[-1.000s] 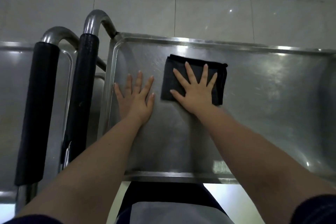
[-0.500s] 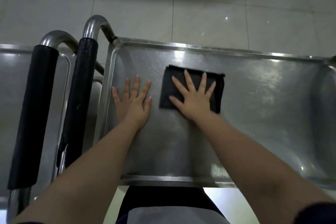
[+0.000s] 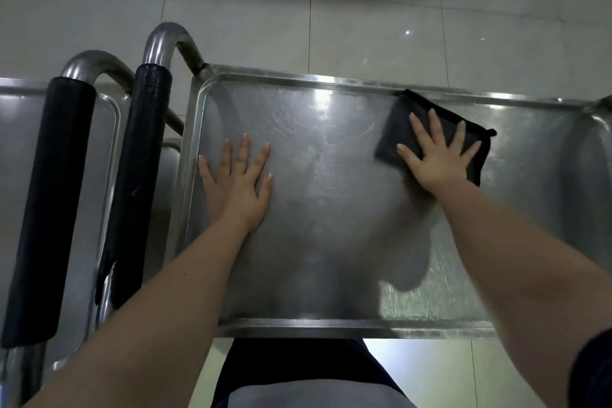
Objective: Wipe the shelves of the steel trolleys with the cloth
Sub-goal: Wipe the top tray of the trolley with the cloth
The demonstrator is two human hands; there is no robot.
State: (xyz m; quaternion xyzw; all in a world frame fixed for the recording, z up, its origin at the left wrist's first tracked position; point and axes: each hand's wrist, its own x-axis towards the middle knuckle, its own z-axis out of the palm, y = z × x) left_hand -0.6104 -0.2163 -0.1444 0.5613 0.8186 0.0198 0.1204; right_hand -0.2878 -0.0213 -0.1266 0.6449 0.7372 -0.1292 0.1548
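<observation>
right hand (image 3: 438, 157) flat on the black cloth (image 3: 397, 129) at the far rim of the trolley shelf (image 3: 331, 242).
the folded cloth lies tilted, one corner touching the far rim, its long axis running from there down toward the right. fingers spread wide, gripping nothing. left hand (image 3: 236, 184) rests open, palm down, on bare steel near the left rim, beside two black-padded handles (image 3: 139, 175).

Middle of cloth (image 3: 395, 129) under right hand (image 3: 437, 159); shelf (image 3: 331, 242) cut off rightward
</observation>
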